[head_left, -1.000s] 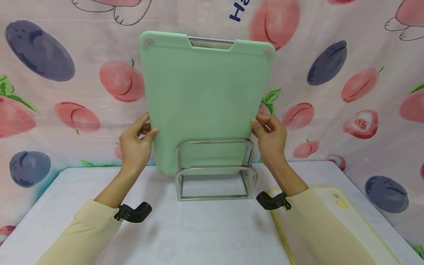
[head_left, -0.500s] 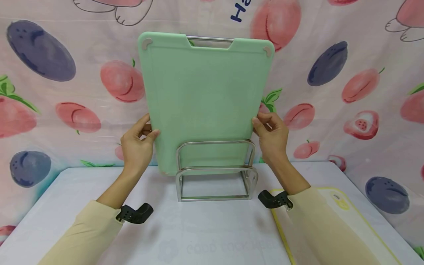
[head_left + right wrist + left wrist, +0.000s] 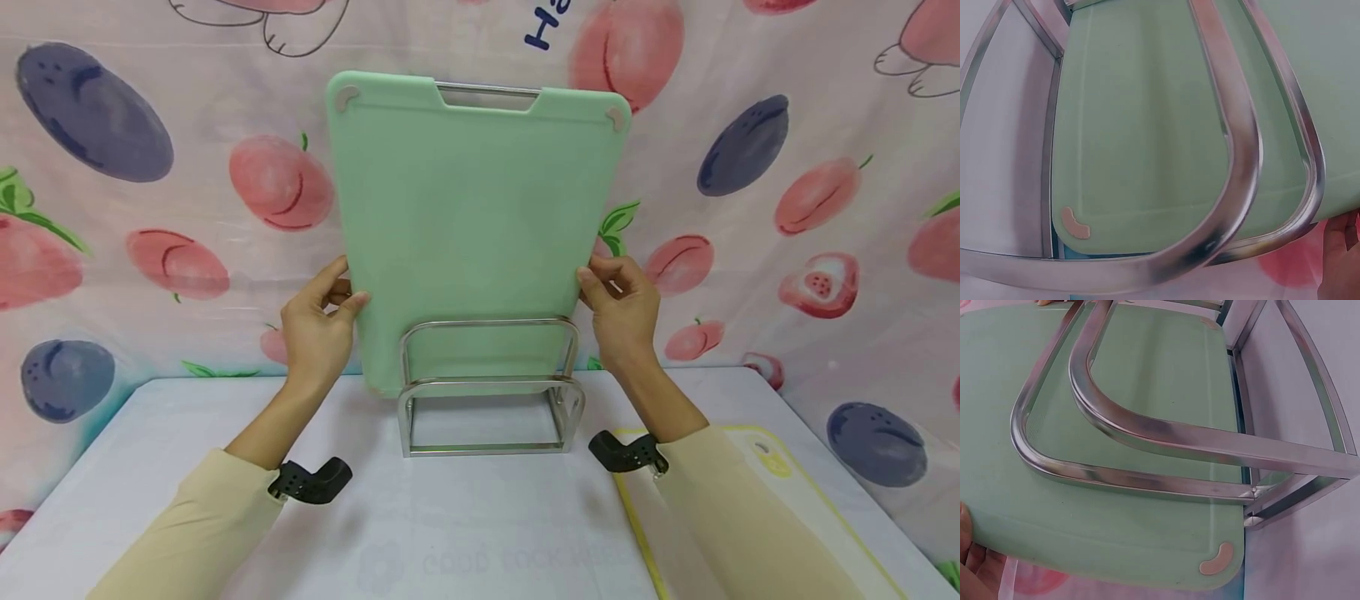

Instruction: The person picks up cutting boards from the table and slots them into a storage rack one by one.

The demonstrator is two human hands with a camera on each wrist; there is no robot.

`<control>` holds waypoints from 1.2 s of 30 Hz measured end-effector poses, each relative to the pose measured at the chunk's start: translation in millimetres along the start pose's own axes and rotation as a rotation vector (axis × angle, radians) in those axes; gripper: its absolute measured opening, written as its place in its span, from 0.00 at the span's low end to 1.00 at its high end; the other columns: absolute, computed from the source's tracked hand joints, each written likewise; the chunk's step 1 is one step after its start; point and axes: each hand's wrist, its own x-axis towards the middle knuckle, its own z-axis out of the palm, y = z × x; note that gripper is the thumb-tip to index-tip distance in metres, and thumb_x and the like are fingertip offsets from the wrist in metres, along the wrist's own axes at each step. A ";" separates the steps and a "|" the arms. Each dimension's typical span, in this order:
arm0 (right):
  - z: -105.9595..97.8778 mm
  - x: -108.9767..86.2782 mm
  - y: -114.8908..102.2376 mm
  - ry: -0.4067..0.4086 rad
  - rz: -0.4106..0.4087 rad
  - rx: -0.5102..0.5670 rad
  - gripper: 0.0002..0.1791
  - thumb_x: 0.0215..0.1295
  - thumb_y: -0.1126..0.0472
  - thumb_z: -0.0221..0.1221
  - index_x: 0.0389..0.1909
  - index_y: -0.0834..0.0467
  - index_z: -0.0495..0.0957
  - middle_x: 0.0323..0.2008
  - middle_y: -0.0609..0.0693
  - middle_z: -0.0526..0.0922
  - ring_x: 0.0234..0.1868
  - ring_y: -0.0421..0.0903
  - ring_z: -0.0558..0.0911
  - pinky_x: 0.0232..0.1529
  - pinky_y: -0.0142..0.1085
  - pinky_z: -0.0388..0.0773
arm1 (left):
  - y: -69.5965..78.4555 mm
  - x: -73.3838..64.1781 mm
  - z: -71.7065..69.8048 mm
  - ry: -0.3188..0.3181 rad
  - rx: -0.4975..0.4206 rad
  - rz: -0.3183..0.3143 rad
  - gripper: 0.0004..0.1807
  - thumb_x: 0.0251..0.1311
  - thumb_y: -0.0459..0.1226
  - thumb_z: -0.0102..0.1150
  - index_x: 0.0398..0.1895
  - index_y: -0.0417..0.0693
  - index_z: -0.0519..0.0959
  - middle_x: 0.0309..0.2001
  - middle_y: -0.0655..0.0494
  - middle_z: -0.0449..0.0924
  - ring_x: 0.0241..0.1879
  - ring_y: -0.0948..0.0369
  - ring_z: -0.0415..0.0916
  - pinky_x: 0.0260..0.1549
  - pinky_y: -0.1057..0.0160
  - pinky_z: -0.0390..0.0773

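A green cutting board (image 3: 480, 200) stands upright behind the two front hoops of a metal rack (image 3: 487, 382), with a notched handle at its top. My left hand (image 3: 318, 325) pinches the board's left edge between thumb and fingers. On the opposite edge, my right hand (image 3: 622, 312) holds it the same way, at about the same height. The left wrist view shows the board's lower corner with a pinkish corner pad (image 3: 1217, 559) beside the rack's bars (image 3: 1147, 431). A matching pad (image 3: 1075, 224) appears low in the right wrist view.
A second board, white with a yellow rim (image 3: 765, 454), lies flat on the table at the right, partly under my right sleeve. The white table (image 3: 480, 517) ends at a fruit-print curtain (image 3: 187, 333) behind the rack.
The green cutting board and both hands have shifted slightly to the right over the last half second. The rack stays in place, and both hands keep their hold on the edges.
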 end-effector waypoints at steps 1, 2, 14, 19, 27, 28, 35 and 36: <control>-0.3 0.2 0.0 -0.001 -0.001 0.002 0.06 0.56 0.75 0.63 0.32 0.63 0.82 0.31 0.50 0.81 0.31 0.42 0.82 0.38 0.35 0.81 | 0.1 0.1 0.4 0.003 0.001 0.001 0.23 0.55 0.23 0.63 0.54 0.47 0.81 0.34 0.42 0.79 0.30 0.61 0.72 0.31 0.75 0.75; -0.7 0.3 -0.2 -0.002 -0.004 0.006 0.06 0.56 0.75 0.63 0.32 0.63 0.82 0.31 0.51 0.81 0.32 0.42 0.82 0.38 0.35 0.81 | 0.2 0.0 0.7 0.006 0.001 0.002 0.23 0.55 0.23 0.63 0.54 0.47 0.81 0.33 0.42 0.80 0.30 0.61 0.71 0.31 0.75 0.75; -8.2 0.3 1.4 0.000 0.005 0.040 0.05 0.56 0.76 0.62 0.33 0.65 0.81 0.36 0.52 0.82 0.34 0.43 0.82 0.38 0.35 0.81 | 0.7 -0.3 6.8 -0.012 0.007 0.010 0.26 0.55 0.22 0.62 0.57 0.50 0.79 0.33 0.43 0.81 0.30 0.61 0.73 0.33 0.74 0.76; -10.6 0.5 2.9 0.012 0.001 0.050 0.06 0.56 0.77 0.62 0.31 0.64 0.81 0.34 0.53 0.82 0.32 0.43 0.83 0.37 0.35 0.82 | 0.6 -0.2 9.3 -0.012 0.052 0.013 0.25 0.55 0.23 0.63 0.57 0.47 0.79 0.32 0.42 0.80 0.30 0.62 0.73 0.31 0.73 0.73; -9.8 2.1 0.6 0.011 -0.015 0.051 0.05 0.56 0.77 0.63 0.33 0.68 0.81 0.36 0.54 0.82 0.33 0.43 0.83 0.37 0.35 0.82 | -0.1 -0.2 9.6 0.001 0.061 0.014 0.25 0.54 0.23 0.64 0.57 0.44 0.79 0.31 0.43 0.80 0.28 0.63 0.73 0.32 0.70 0.74; -9.6 2.1 0.3 0.012 -0.018 0.051 0.05 0.56 0.77 0.63 0.33 0.67 0.81 0.35 0.54 0.82 0.33 0.43 0.83 0.36 0.35 0.82 | -0.3 -0.3 9.7 0.003 0.058 0.013 0.25 0.54 0.23 0.64 0.57 0.44 0.79 0.31 0.43 0.80 0.28 0.64 0.73 0.32 0.70 0.74; -11.7 2.1 -0.4 0.016 -0.014 0.048 0.05 0.55 0.77 0.63 0.33 0.68 0.81 0.36 0.53 0.82 0.33 0.44 0.83 0.37 0.35 0.81 | -1.2 -0.3 11.5 0.003 0.051 0.012 0.26 0.54 0.23 0.64 0.57 0.45 0.78 0.31 0.43 0.80 0.29 0.63 0.73 0.31 0.72 0.73; -11.9 2.2 -0.6 0.016 -0.013 0.048 0.05 0.55 0.77 0.63 0.33 0.68 0.81 0.37 0.53 0.82 0.34 0.43 0.83 0.37 0.35 0.81 | -1.3 -0.2 11.6 0.004 0.050 0.012 0.26 0.54 0.23 0.64 0.57 0.45 0.78 0.31 0.43 0.80 0.29 0.63 0.73 0.31 0.72 0.73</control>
